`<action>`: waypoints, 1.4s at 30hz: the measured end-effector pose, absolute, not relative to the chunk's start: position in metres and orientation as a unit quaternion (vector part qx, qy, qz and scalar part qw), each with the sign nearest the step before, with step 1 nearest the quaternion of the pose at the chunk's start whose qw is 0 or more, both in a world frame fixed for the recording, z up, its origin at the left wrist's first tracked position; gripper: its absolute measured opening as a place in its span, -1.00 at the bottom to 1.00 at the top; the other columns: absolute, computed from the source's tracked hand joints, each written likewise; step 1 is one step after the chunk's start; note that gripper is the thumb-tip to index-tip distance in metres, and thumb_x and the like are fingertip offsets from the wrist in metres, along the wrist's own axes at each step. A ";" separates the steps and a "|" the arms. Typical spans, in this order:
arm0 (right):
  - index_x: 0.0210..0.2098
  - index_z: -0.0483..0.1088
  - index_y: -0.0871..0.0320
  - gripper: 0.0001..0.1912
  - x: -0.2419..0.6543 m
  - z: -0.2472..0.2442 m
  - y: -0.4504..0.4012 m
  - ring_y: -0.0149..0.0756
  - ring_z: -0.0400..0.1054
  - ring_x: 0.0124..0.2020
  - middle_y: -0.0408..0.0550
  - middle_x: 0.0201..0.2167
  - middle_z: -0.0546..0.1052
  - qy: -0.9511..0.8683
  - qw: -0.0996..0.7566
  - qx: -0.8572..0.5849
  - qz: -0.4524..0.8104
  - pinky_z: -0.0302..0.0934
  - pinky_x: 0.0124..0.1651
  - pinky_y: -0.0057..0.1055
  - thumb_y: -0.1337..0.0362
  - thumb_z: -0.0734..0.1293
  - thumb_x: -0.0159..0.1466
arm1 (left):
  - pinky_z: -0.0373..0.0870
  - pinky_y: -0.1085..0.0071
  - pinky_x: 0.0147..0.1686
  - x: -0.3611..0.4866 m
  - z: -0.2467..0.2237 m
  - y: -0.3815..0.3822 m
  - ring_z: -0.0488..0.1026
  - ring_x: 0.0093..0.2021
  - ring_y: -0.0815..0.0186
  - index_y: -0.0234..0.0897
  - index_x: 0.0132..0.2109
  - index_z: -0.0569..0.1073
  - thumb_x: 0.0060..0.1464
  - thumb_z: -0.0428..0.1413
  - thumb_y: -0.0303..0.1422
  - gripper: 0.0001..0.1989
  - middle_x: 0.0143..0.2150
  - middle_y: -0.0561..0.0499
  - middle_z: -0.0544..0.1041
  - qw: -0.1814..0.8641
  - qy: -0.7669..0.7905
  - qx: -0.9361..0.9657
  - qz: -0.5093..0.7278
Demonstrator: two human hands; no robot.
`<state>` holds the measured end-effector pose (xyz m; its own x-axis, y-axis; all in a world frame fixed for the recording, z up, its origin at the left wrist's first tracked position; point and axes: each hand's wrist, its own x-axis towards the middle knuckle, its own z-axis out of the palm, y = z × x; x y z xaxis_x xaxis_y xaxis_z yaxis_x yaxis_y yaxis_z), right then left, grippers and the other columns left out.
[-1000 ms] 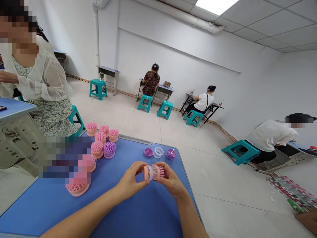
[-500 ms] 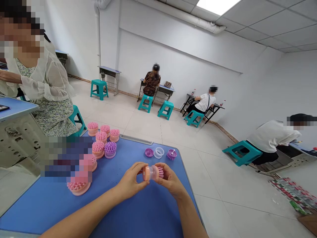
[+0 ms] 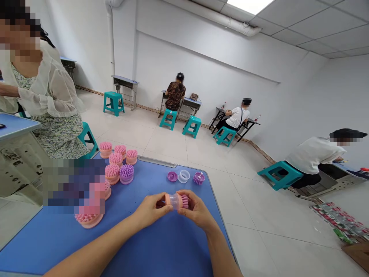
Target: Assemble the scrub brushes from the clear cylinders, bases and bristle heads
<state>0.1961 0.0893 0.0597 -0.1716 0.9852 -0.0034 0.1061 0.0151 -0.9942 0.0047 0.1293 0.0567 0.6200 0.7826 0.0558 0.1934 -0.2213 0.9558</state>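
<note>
Above the blue table [image 3: 161, 246] I hold one scrub brush [image 3: 174, 201] lying sideways, with an orange base, a clear middle and pink bristles. My left hand [image 3: 154, 209] grips its orange base end between thumb and fingers. At the bristle end, my right hand [image 3: 196, 209] is closed around the orange rim. Beyond the hands lie a purple disc-shaped part [image 3: 172, 176], a clear ring-shaped part [image 3: 183, 176] and a purple bristle head [image 3: 198, 177] with a white stem upward.
Several pink brushes [image 3: 112, 174] and a purple brush [image 3: 127, 174] stand at the table's left. A person in a sheer white top [image 3: 63, 92] sits close on the left. Others sit on teal stools [image 3: 225, 135] farther off. Packs of bottles [image 3: 340, 221] stand on the floor at right.
My left hand has shifted slightly on the base end, and the brush has turned a little, showing more of its clear middle. The view has moved slightly.
</note>
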 end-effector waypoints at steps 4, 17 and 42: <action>-0.16 0.34 0.08 -0.54 0.198 0.060 0.090 -0.32 0.30 -0.36 -0.15 -0.36 0.41 -0.572 0.422 -0.490 0.505 0.22 -0.27 -0.37 0.22 0.48 -0.04 | 0.42 0.33 -0.15 0.004 0.048 0.133 0.48 -0.19 0.20 -0.30 -0.07 0.40 -0.12 0.15 -0.34 -0.60 -0.19 0.00 0.54 0.543 0.329 0.712 0.300; 0.04 0.21 0.04 -0.35 0.196 0.059 0.089 -0.27 0.32 -0.19 -0.07 -0.15 0.39 -0.526 0.429 -0.465 0.569 0.22 -0.13 -0.31 0.11 0.46 0.00 | 0.45 0.24 -0.10 0.005 0.046 0.134 0.48 -0.17 0.21 -0.29 -0.11 0.35 -0.18 0.15 -0.43 -0.62 -0.18 -0.04 0.49 0.477 0.356 0.727 0.343; -0.04 0.31 0.06 -0.48 0.199 0.058 0.090 -0.32 0.38 -0.38 -0.08 -0.26 0.46 -0.495 0.402 -0.502 0.585 0.24 -0.29 -0.33 -0.05 0.34 0.09 | 0.45 0.23 -0.08 0.003 0.044 0.136 0.46 -0.15 0.24 -0.23 -0.08 0.34 -0.19 0.13 -0.48 -0.58 -0.15 -0.01 0.46 0.449 0.343 0.745 0.353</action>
